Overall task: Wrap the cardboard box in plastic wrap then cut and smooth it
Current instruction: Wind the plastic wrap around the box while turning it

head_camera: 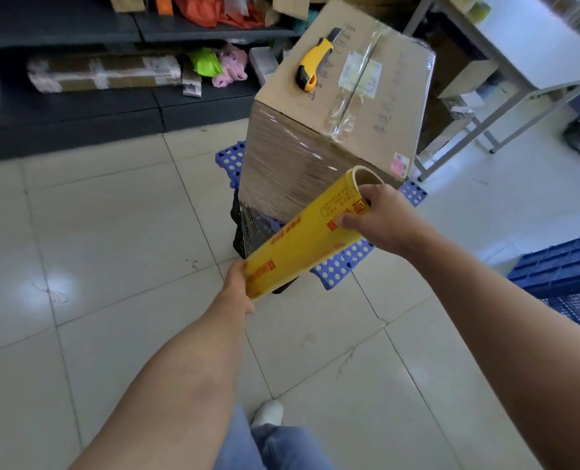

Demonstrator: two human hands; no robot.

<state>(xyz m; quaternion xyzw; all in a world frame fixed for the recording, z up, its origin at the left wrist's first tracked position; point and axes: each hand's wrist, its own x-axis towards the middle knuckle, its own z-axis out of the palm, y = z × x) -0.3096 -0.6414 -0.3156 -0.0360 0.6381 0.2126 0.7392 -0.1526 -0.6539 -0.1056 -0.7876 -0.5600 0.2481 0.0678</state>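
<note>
I am standing in what looks like a stockroom or parcel-packing room. Under my feet is a pale tiled floor point(112, 232), glossy enough to catch the ceiling light. Along the far wall runs low dark shelving point(78, 32), loaded with a long taped parcel point(103, 72), loose bags in green and pink point(219, 64), and crumpled orange material on the upper level. A large sealed cardboard box point(366, 96) with shipping labels stands on blue perforated plastic pallet tiles point(343, 266), with a yellow utility knife point(314, 64) lying on top. To my right sit a blue plastic crate point(567, 269) and a white metal-framed bench point(533, 52) with more cartons beneath it.
</note>
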